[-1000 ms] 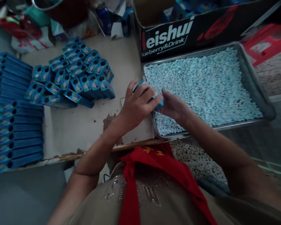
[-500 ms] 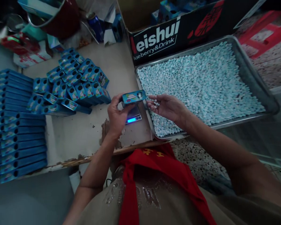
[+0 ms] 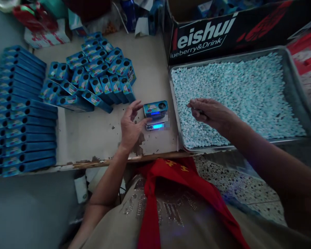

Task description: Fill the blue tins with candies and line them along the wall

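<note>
A small blue box (image 3: 156, 107) with a round hole near one end rests on a small digital scale (image 3: 148, 127), whose display glows blue. Beside the box's left end, my left hand (image 3: 131, 126) is open, thumb and fingers apart, with its fingertips close to the box. My right hand (image 3: 214, 113) is closed above the metal tray (image 3: 180, 129), fingers curled in and thumb against them. Whatever lies inside those fingers is hidden. Small pale blue and white candies (image 3: 238, 93) cover most of the tray.
Blue boxes stand in a loose group (image 3: 103, 83) left of the scale, and more form a stacked row (image 3: 31, 135) at the far left. A black carton (image 3: 202, 38) rises behind the tray. The table's worn front edge (image 3: 93, 162) runs before me.
The blue box has come down onto the scale and my left hand has let go. My right hand, earlier open with candies by the box, has moved right over the tray and curled closed.
</note>
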`<state>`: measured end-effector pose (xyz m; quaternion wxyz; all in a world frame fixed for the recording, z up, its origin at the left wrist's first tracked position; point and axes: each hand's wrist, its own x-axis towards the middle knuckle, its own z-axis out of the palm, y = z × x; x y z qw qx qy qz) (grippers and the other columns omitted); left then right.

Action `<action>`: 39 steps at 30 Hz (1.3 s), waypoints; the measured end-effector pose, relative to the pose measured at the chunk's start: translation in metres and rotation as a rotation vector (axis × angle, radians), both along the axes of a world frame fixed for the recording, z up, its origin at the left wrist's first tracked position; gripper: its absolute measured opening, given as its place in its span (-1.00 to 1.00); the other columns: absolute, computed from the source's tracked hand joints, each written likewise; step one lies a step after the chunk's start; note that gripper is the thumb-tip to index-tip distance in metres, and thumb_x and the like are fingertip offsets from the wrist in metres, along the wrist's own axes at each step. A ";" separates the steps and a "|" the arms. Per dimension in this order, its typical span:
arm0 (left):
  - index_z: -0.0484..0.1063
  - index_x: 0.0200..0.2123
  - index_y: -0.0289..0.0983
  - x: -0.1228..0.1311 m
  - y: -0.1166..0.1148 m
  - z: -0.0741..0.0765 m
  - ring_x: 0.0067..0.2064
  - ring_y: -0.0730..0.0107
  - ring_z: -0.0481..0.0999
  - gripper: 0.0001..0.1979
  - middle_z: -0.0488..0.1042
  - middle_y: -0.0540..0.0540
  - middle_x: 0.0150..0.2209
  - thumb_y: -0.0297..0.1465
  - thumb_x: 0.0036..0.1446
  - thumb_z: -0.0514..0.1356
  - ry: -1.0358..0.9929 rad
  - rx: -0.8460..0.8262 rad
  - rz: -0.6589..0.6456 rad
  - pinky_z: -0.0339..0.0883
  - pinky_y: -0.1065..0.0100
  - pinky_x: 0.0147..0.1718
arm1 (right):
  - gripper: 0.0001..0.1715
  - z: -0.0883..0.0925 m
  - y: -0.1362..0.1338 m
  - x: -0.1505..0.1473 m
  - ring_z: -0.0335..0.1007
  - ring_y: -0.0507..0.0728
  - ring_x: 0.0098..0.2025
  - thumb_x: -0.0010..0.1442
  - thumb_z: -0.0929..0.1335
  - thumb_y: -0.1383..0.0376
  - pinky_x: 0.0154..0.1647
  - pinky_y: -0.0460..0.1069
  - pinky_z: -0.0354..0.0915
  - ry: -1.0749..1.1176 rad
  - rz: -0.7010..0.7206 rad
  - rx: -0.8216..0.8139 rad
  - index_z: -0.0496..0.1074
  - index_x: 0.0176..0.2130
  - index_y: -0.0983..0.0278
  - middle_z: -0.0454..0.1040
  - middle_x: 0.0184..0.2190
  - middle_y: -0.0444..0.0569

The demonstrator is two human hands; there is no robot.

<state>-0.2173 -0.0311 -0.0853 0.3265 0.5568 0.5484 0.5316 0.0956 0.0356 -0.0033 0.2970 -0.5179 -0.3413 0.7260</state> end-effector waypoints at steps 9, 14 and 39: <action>0.61 0.25 -0.09 -0.063 -0.033 0.022 0.21 0.12 0.72 -0.47 0.69 -0.12 0.16 -0.20 0.28 0.60 0.132 0.071 0.190 0.60 0.05 0.35 | -0.56 0.035 0.006 -0.023 0.45 -0.04 -0.43 0.54 0.28 0.62 -0.41 -0.21 0.39 -0.076 -0.083 -0.069 0.68 -0.21 0.39 0.55 -0.39 0.00; 0.56 0.29 -0.07 -0.066 -0.037 0.021 0.25 0.11 0.69 -0.40 0.66 -0.13 0.21 -0.28 0.25 0.62 0.158 0.033 0.202 0.59 0.05 0.38 | -0.63 0.054 0.011 -0.035 0.36 -0.06 -0.50 0.55 0.35 0.57 -0.50 -0.19 0.31 -0.141 0.099 0.120 0.74 -0.16 0.36 0.59 -0.45 -0.04; 0.60 0.24 -0.12 -0.054 -0.033 0.011 0.18 0.10 0.72 -0.52 0.69 -0.14 0.15 -0.24 0.33 0.57 0.073 0.050 0.122 0.63 0.07 0.33 | -0.76 0.072 0.024 -0.033 0.50 0.10 -0.26 0.45 0.49 0.45 -0.11 0.08 0.44 -0.569 0.435 0.652 0.79 -0.07 0.17 0.67 -0.26 -0.01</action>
